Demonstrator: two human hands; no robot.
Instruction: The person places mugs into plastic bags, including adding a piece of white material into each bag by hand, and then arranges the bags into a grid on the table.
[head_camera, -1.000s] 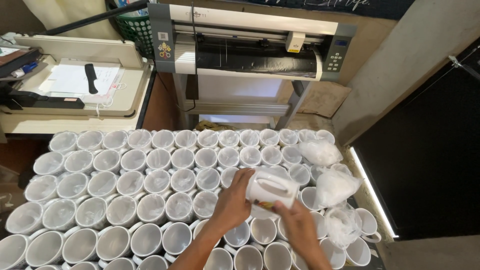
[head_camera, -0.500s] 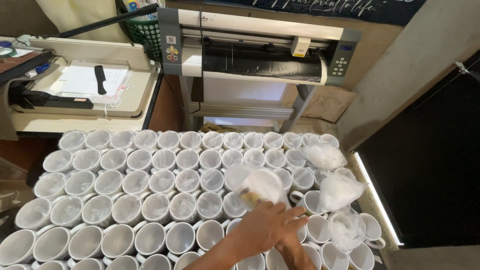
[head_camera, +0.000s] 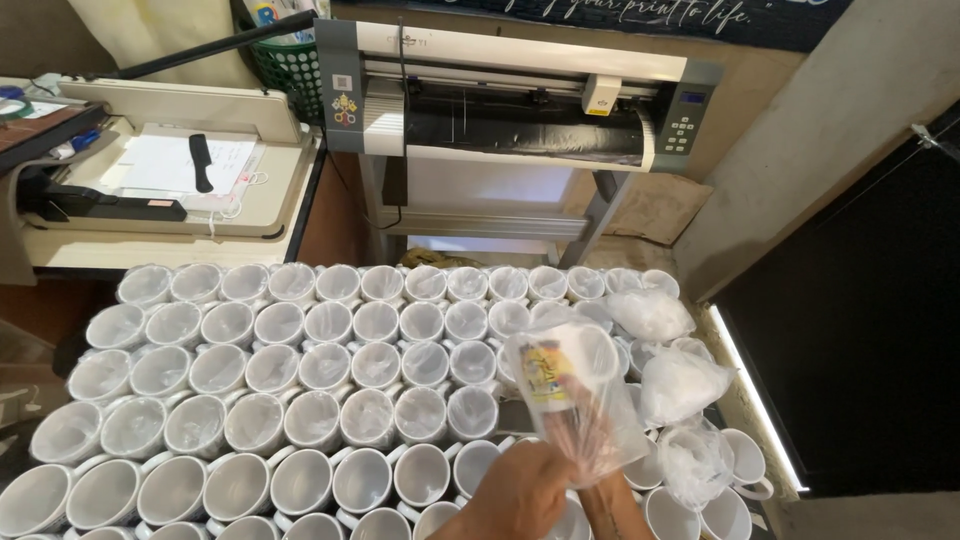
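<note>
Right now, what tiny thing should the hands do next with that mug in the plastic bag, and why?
Probably pull the clear plastic bag down snug over the printed mug. The left hand grips the bag's loose bottom, the right hand is mostly hidden beneath, and the bag hangs slack around the mug, unlike the wrapped mugs in the rows.

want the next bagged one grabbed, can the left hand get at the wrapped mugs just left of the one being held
Probably yes. The left hand is low at the near edge, close to the wrapped mugs, and nothing lies over them. It does seem busy holding the bagged mug with the right hand.
</note>
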